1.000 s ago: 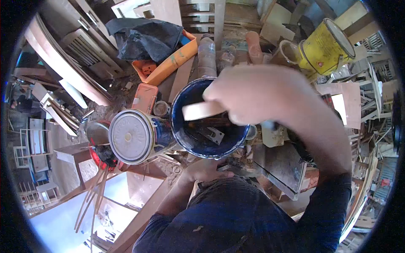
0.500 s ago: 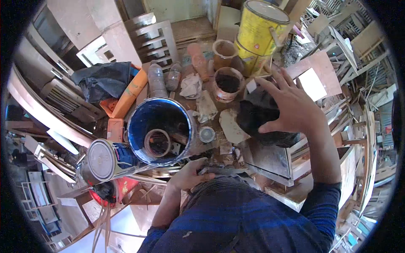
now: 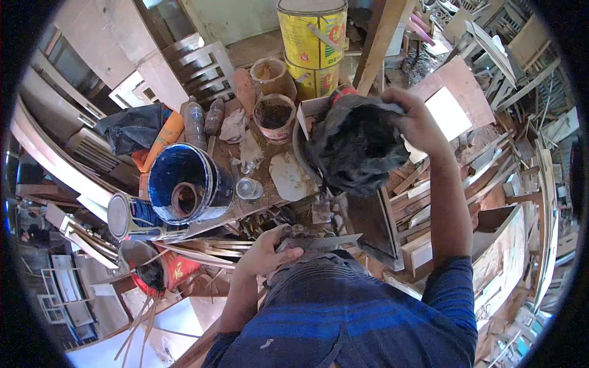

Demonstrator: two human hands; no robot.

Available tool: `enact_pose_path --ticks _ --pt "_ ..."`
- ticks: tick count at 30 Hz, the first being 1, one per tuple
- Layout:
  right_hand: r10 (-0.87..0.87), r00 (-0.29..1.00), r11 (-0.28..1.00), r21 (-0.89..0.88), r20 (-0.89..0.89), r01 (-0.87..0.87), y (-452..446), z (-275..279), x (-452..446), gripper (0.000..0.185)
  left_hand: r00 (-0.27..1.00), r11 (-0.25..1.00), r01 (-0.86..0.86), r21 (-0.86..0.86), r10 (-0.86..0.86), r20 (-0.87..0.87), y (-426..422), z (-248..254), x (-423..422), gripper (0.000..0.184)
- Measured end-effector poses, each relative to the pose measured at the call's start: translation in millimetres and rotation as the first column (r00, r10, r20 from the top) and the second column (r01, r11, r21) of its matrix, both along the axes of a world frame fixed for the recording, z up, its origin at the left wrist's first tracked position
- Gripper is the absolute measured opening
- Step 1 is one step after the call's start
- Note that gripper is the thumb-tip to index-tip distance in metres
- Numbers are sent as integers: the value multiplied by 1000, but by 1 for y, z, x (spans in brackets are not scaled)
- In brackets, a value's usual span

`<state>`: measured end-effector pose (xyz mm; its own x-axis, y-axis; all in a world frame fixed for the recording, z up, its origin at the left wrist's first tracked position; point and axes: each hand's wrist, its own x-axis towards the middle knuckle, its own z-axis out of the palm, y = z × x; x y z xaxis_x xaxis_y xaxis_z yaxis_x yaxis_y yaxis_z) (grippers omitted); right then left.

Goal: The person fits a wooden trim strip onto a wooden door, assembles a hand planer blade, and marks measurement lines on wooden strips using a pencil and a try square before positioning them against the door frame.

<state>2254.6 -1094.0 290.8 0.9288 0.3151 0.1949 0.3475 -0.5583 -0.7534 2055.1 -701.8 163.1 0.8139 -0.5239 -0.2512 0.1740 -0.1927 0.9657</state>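
Note:
My right hand (image 3: 418,122) is closed on the edge of a black plastic bag (image 3: 359,144), whose mouth gapes toward me. The bag sits in or against a dark round container at the table's right side. Low in front of my body, my left hand (image 3: 270,253) is wrapped round a flat scraper-like tool, its pale blade (image 3: 331,241) pointing right. To the left is a blue-stained bucket (image 3: 161,165) with a brown ring-shaped item (image 3: 187,199) inside.
Lidded cans (image 3: 118,216) stand left of the bucket. Behind are plastic bottles (image 3: 194,122), a tub of dark stuff (image 3: 274,116) and stacked yellow cans (image 3: 311,43). A small clear cup (image 3: 248,188) is on the table (image 3: 270,199). Wood pieces surround it.
My right hand has gone from above the blue-stained bucket to the black bag and closed on its edge, and the bag's mouth is spread wider. The view has shifted right.

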Motion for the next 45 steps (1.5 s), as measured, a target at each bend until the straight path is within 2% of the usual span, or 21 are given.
enact_pose_path --ticks 1,2,4,5,7,9,10,13,14,17,20,23,24,29,33,36,39,41,42,43,45 --pt "45 997 995 90 -56 -40 3 -7 -8 46 1000 1000 -12 -21 13 23 -6 4 -2 51" --pt "113 988 991 -80 102 -105 4 -6 -20 53 998 998 -54 -33 54 -14 -12 8 -6 52" --pt "233 928 924 -364 292 -118 12 1 -45 60 986 989 -140 -54 135 -96 -23 14 -14 53" --pt "267 904 880 -468 335 -86 22 4 -56 59 979 984 -170 -61 161 -125 -28 16 -18 52" --pt "282 922 869 -478 267 -127 23 -3 -59 58 963 973 -219 -72 204 -174 -34 19 -24 49" --pt "276 960 928 -270 39 -256 19 -18 -37 55 955 966 -254 -49 242 -170 -38 14 -31 47" --pt "161 981 962 -205 -108 -181 25 4 -38 47 954 958 -276 -77 264 -143 -43 13 -33 47" --pt "202 976 968 164 -76 -188 30 16 -30 45 940 947 -310 -79 293 -177 -50 15 -39 46" --pt "234 971 935 262 52 -239 33 8 -17 38 933 948 -312 -65 292 -209 -50 17 -41 46" --pt "229 968 948 200 106 -246 48 28 0 41 929 950 -308 -38 292 -226 -51 10 -46 44" --pt "229 925 970 -156 303 -189 59 53 13 41 939 952 -306 6 303 -165 -51 6 -49 43" --pt "190 967 978 52 172 -201 62 59 21 43 926 926 -359 -116 339 -166 -54 1 -52 41" --pt "194 954 979 21 229 -204 61 55 26 46 919 920 -378 -105 358 -167 -56 5 -52 40" --pt "176 976 984 -10 127 -176 63 26 31 54 863 894 -448 -5 430 -266 -54 13 -40 32" --pt "220 972 971 -113 76 -211 82 11 8 63 855 882 -471 -8 454 -251 -59 6 -28 33" --pt "417 903 909 -62 103 -413 71 10 -10 63 867 888 -458 34 455 -206 -59 -9 -14 37" --pt "321 947 857 433 -25 -280 38 27 -21 63 871 893 -450 8 441 -216 -61 -9 -7 35" --pt "94 995 896 438 -23 -75 4 38 -15 49 863 884 -465 -41 443 -243 -65 0 -6 32" --pt "-12 1000 1000 -3 -25 12 -5 37 -14 40 862 884 -464 -54 437 -256 -65 -1 -7 31" --pt "-108 994 892 -438 25 108 -10 31 -12 31 862 884 -463 -66 432 -265 -64 -2 -9 31" --pt "-4 999 686 -727 -36 -23 -7 -15 -5 20 869 893 -446 -66 414 -272 -63 -4 -10 30"
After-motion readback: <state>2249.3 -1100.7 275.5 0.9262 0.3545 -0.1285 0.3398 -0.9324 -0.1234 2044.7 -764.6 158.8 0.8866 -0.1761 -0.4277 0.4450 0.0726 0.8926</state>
